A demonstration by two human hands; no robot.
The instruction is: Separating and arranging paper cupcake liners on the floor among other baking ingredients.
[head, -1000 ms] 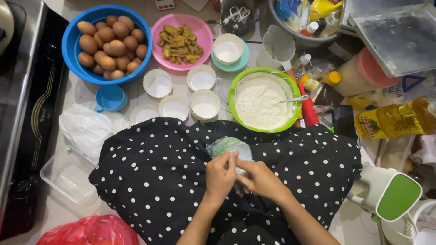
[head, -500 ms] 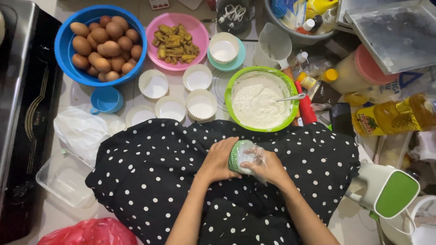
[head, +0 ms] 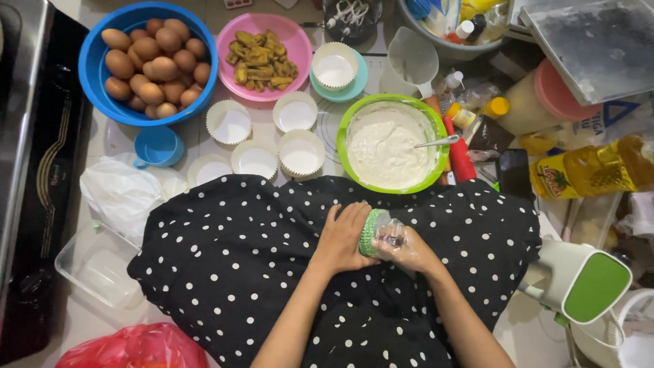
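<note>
Left hand [head: 344, 238] and right hand [head: 409, 247] both grip a green-rimmed plastic glove [head: 376, 232], fingers closed, over the lap. Batter bowl [head: 347, 129] sits just beyond the knees; 5 paper cups [head: 257, 161] crowd the floor's near edge.

Your right hand [head: 407, 247] wears a clear, glossy plastic glove with a green cuff [head: 368, 232]; the dotted cloth [head: 225, 259] looks matt.

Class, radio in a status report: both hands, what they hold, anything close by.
Left hand pressed on green-rimmed stack of cups. Right hand, in clear plastic, grips the same stack. Both over the lap; green batter bowl just ahead.
</note>
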